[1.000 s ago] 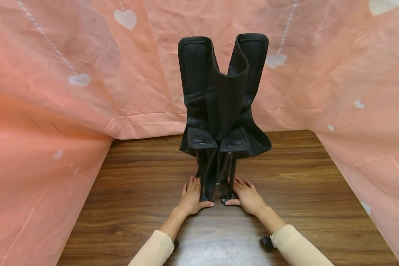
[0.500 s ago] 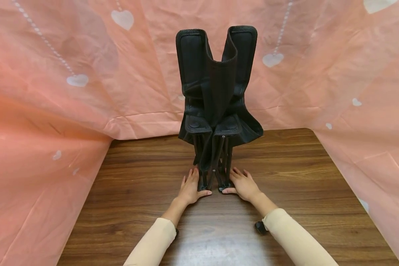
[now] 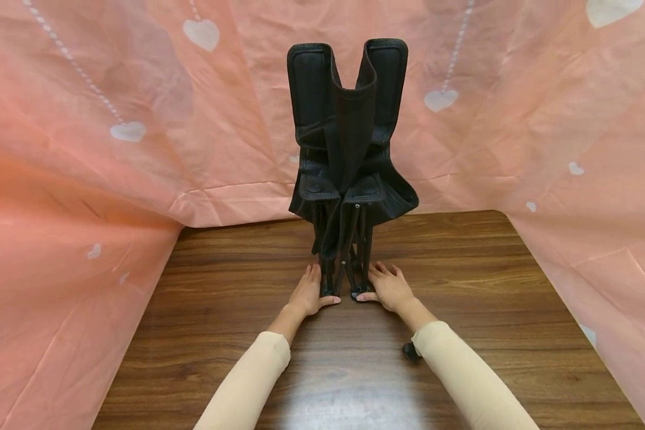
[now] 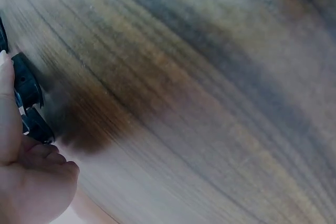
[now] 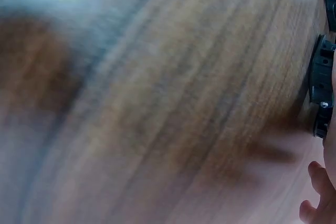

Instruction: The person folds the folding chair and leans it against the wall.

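Note:
A black folding chair (image 3: 349,131), fabric slung on thin metal legs, stands partly folded on the wooden table. My left hand (image 3: 305,295) lies along the left side of its legs, fingers straight and thumb across the front of a foot. On the other side my right hand (image 3: 391,288) mirrors this, its thumb against the right front foot. Black plastic feet (image 4: 27,85) show beside the left palm (image 4: 39,182) in the left wrist view. The right wrist view has more feet (image 5: 321,74) at its right edge, with fingertips (image 5: 316,177) below them.
Wood-grain table (image 3: 220,257) extends to both sides and in front of the chair. Pink cloth with white hearts (image 3: 140,89) hangs behind and at both sides. A small black device (image 3: 411,352) is at the right wrist.
The chair has slid away from the person across the table, both hands moving along with it at its feet. Its two sides have drawn slightly closer together.

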### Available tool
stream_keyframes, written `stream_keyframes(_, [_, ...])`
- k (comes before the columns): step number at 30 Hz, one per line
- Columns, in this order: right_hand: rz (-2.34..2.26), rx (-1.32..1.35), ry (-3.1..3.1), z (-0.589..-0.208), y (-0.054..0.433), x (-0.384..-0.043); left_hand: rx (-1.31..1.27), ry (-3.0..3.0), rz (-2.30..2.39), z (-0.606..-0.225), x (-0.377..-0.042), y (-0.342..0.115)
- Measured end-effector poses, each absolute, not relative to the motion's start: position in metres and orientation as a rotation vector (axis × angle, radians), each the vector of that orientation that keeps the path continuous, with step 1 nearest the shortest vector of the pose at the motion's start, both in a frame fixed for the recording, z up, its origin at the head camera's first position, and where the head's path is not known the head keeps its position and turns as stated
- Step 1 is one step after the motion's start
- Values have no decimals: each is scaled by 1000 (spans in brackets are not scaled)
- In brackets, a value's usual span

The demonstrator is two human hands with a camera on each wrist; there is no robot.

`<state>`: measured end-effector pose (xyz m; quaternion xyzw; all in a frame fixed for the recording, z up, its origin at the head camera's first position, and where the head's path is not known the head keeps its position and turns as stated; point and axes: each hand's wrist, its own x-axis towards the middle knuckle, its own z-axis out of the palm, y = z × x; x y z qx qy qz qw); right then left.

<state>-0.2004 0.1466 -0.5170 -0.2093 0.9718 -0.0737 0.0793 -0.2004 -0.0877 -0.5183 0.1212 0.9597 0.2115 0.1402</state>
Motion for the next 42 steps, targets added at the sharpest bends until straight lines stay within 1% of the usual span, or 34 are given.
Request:
stream_keyframes(9, [-215,-584,2833,-507,143,-200,295,2768,623,-517,-196,-86])
stream_keyframes(13, [-215,-594,2827,-511,143,-205,308,2804,599,-515,-195,-87])
stream_keyframes(21, [-132,-538,2830,-511,138,-210,271,2841,473,-520,-203,-82])
stream_keyframes(29, [-168,-530,2853,-512,143,-209,262,2860,394,-520,-206,-78])
stream_keyframes(42, [-130,-478,2842,-515,146,-219,209,2849,172,-519,-217,-66])
